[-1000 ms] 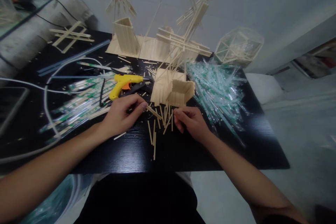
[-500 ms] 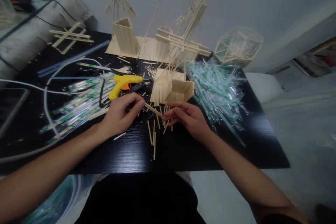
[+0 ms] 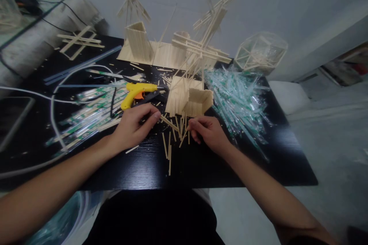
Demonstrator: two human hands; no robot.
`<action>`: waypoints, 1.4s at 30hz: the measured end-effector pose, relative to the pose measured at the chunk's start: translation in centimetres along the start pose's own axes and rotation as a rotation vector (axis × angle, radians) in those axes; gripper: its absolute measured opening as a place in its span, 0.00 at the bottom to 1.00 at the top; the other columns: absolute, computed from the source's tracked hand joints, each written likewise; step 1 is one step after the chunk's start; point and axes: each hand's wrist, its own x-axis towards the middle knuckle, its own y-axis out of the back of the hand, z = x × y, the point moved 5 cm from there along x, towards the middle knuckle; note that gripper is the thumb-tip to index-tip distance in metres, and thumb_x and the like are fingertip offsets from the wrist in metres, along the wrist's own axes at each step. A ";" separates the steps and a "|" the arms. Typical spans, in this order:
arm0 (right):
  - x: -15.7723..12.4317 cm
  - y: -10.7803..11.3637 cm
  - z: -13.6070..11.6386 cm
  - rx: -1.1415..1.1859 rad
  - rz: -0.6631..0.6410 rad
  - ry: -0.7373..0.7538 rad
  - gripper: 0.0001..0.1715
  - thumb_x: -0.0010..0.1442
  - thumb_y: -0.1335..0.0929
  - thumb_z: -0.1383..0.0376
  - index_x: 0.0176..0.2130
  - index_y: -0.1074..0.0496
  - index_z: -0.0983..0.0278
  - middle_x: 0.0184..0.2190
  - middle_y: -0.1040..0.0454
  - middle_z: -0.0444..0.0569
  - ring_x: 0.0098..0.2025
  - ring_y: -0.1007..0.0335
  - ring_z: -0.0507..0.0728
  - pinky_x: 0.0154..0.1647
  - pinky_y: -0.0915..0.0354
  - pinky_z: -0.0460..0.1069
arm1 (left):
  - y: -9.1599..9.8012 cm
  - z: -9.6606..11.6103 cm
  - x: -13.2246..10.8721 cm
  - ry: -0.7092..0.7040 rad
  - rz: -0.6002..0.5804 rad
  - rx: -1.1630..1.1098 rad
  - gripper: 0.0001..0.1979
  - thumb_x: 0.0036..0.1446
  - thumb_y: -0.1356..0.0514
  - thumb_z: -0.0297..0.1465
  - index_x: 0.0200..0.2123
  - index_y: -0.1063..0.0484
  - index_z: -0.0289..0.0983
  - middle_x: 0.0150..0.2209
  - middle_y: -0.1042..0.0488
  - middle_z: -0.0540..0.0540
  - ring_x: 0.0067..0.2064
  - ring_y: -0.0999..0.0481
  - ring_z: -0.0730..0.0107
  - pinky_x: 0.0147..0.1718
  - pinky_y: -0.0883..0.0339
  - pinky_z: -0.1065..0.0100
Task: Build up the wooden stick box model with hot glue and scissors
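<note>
On the near side of the wooden box (image 3: 198, 103), a thin stick (image 3: 169, 123) slanted from the pinching left hand (image 3: 136, 124) toward the right hand (image 3: 209, 133), nearer the box, its fingers curled, its hold unclear

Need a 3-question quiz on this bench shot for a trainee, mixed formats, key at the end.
1. True or false: the yellow glue gun lies to the left of the open stick box just beyond the right hand.

2. What does the left hand hold between thumb and forefinger?
a) a white cable
b) a thin wooden stick
c) a pair of scissors

3. Fill in the colour: the glue gun's trigger is ____.

Key: 1. True. 2. b. 3. Orange.
</note>
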 end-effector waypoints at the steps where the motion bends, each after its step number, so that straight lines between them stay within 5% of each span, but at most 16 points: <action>1: 0.0 -0.1 0.1 0.026 -0.014 -0.004 0.23 0.60 0.26 0.50 0.28 0.24 0.67 0.18 0.28 0.42 0.17 0.34 0.48 0.16 0.37 0.42 | 0.0 0.0 0.0 0.000 -0.002 0.001 0.11 0.68 0.45 0.34 0.33 0.28 0.38 0.27 0.28 0.51 0.29 0.30 0.72 0.30 0.36 0.69; 6: -0.2 -0.7 0.5 0.164 -0.112 -0.044 0.17 0.62 0.26 0.54 0.40 0.22 0.66 0.31 0.17 0.51 0.33 0.17 0.56 0.32 0.21 0.49 | -0.1 -0.1 0.0 0.010 -0.005 0.003 0.11 0.69 0.45 0.35 0.34 0.28 0.38 0.27 0.27 0.51 0.29 0.29 0.71 0.30 0.36 0.68; 12: -0.3 -0.8 0.5 0.257 -0.183 -0.016 0.15 0.66 0.28 0.57 0.49 0.23 0.64 0.44 0.16 0.54 0.49 0.18 0.60 0.42 0.21 0.52 | 0.0 0.0 0.0 0.015 -0.006 0.005 0.12 0.69 0.45 0.36 0.33 0.29 0.38 0.27 0.28 0.51 0.28 0.30 0.71 0.30 0.36 0.68; 23: 0.1 -0.1 -0.1 0.180 -0.064 0.064 0.15 0.62 0.26 0.62 0.49 0.21 0.62 0.45 0.16 0.54 0.42 0.17 0.58 0.33 0.23 0.48 | 0.0 0.0 0.0 0.012 -0.004 -0.008 0.12 0.69 0.46 0.35 0.33 0.29 0.38 0.26 0.29 0.52 0.28 0.31 0.72 0.28 0.37 0.69; 27: 0.0 0.2 0.2 0.135 0.026 0.012 0.16 0.53 0.21 0.61 0.41 0.19 0.64 0.36 0.15 0.52 0.37 0.16 0.60 0.28 0.24 0.48 | 0.1 0.1 0.1 0.018 -0.009 0.007 0.13 0.69 0.46 0.36 0.33 0.29 0.38 0.27 0.28 0.51 0.28 0.31 0.72 0.29 0.37 0.69; 31: -0.1 0.5 0.0 0.050 0.082 0.030 0.15 0.49 0.19 0.59 0.30 0.21 0.65 0.24 0.18 0.48 0.22 0.23 0.53 0.22 0.28 0.46 | 0.0 0.1 0.0 0.019 -0.011 0.005 0.13 0.69 0.46 0.36 0.33 0.28 0.38 0.27 0.27 0.51 0.29 0.30 0.71 0.29 0.37 0.69; 36: -0.1 0.4 0.0 -0.041 0.097 0.080 0.24 0.67 0.32 0.48 0.45 0.22 0.65 0.27 0.18 0.49 0.23 0.24 0.53 0.22 0.29 0.45 | -0.2 0.2 -0.1 0.002 -0.037 -0.018 0.12 0.69 0.45 0.35 0.34 0.28 0.38 0.28 0.28 0.51 0.29 0.29 0.71 0.30 0.37 0.69; 42: -0.9 -1.6 0.1 -0.346 -0.055 0.205 0.19 0.60 0.24 0.56 0.48 0.22 0.61 0.34 0.17 0.48 0.32 0.21 0.54 0.34 0.25 0.48 | -0.7 0.5 -0.2 -0.023 -0.067 -0.027 0.11 0.69 0.45 0.33 0.34 0.28 0.37 0.29 0.28 0.51 0.29 0.30 0.72 0.30 0.37 0.69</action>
